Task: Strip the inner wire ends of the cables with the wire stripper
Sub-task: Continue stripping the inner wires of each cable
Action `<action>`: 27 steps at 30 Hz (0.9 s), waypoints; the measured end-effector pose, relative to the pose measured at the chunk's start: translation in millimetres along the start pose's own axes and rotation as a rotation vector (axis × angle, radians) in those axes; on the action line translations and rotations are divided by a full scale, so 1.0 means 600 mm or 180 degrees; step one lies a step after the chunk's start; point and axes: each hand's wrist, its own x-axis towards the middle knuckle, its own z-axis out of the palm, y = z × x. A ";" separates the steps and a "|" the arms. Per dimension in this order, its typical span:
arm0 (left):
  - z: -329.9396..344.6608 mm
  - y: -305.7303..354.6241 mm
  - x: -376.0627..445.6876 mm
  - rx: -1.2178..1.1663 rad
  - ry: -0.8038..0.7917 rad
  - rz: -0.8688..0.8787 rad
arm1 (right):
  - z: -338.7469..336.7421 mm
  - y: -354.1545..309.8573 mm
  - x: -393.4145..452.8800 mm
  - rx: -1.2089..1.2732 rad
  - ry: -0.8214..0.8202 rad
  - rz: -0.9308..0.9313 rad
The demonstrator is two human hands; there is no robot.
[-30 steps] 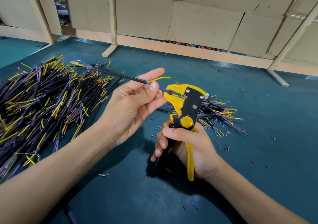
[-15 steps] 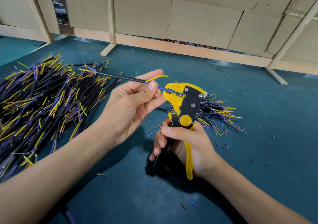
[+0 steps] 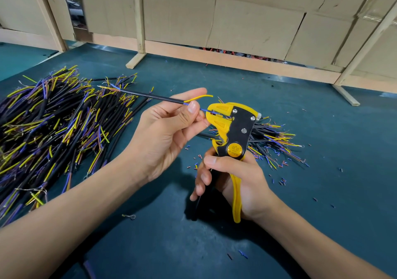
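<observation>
My left hand [image 3: 165, 135] pinches a black cable [image 3: 150, 96] between thumb and fingers. The cable's blue inner wire runs into the yellow jaws of the wire stripper [image 3: 231, 132], while its yellow inner wire [image 3: 198, 98] curves free above my thumb. My right hand [image 3: 234, 180] grips the stripper's black and yellow handles, which point down toward the table. A big pile of black cables with yellow and blue ends [image 3: 47, 132] lies at the left. A smaller pile of cables [image 3: 272, 141] lies behind the stripper.
The table has a dark teal mat [image 3: 322, 193] strewn with small bits of cut insulation [image 3: 281, 181]. A small ring terminal [image 3: 130, 216] lies near my left forearm. Wooden posts and cardboard panels [image 3: 247, 23] close off the far side.
The blue wire end has gone deeper between the stripper's jaws. Both hands stay in nearly the same place.
</observation>
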 end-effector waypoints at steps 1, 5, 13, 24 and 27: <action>0.000 0.000 0.000 -0.0004 0.0003 -0.0004 | 0.000 0.000 0.000 0.0002 -0.0006 -0.0001; 0.000 0.000 0.000 -0.0036 0.0001 -0.0023 | -0.002 0.000 0.001 -0.0026 -0.0041 0.0014; 0.000 0.000 0.001 -0.0053 0.0001 0.0006 | -0.004 0.001 0.002 -0.0050 -0.0048 -0.0011; -0.003 -0.001 0.001 0.0125 0.0009 0.0135 | -0.004 0.002 0.004 -0.0084 -0.0005 -0.0049; -0.002 -0.002 0.002 0.0101 0.0003 0.0135 | -0.004 0.002 0.003 -0.0095 0.0010 -0.0049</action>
